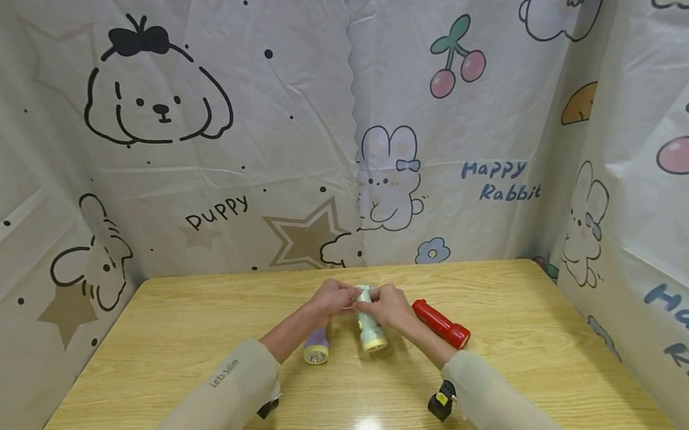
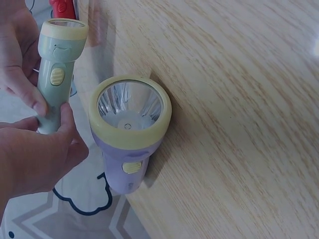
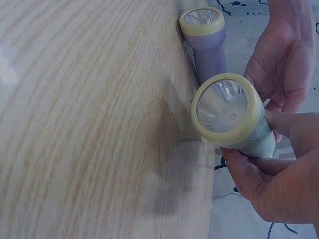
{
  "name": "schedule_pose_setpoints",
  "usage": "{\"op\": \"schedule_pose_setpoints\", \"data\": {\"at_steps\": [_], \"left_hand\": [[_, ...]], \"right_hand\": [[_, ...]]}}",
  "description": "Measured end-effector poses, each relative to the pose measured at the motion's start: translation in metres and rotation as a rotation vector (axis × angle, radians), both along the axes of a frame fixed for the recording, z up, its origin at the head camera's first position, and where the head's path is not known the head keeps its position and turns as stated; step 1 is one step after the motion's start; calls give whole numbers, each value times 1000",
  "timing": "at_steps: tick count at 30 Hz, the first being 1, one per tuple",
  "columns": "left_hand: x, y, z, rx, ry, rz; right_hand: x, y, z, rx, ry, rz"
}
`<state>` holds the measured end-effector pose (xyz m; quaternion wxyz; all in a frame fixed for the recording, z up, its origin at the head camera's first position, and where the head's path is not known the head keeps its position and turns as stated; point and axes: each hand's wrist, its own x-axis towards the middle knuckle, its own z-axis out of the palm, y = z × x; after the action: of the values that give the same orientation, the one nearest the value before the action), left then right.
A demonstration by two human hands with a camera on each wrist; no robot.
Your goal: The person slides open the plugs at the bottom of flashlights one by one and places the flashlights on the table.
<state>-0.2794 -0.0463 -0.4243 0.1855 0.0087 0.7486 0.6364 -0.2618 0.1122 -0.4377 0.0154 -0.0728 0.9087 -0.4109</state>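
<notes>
A green flashlight [image 1: 370,332], lens toward the near edge, is raised over the tabletop [image 1: 210,317], near the far edge's middle. The right hand [image 1: 390,306] grips its body; the left hand [image 1: 333,297] pinches its tail. A purple flashlight [image 1: 317,340] lies toward the left edge, a red flashlight [image 1: 441,324] toward the right. Printed cloth [image 1: 295,146] hangs behind. Both forearms angle inward from the near edge.
</notes>
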Motion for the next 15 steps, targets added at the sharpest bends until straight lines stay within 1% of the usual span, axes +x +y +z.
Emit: {"op": "schedule_pose_setpoints", "data": {"at_steps": [4,11,15], "left_hand": [[0,2,0,-11,-6,9],[0,4,4,-53,-18,28],[0,5,4,-69,-18,36]], "right_hand": [[0,0,-1,0,-9,-3],[-1,0,-1,-16,-16,-3],[-1,0,-2,-25,-16,3]]}}
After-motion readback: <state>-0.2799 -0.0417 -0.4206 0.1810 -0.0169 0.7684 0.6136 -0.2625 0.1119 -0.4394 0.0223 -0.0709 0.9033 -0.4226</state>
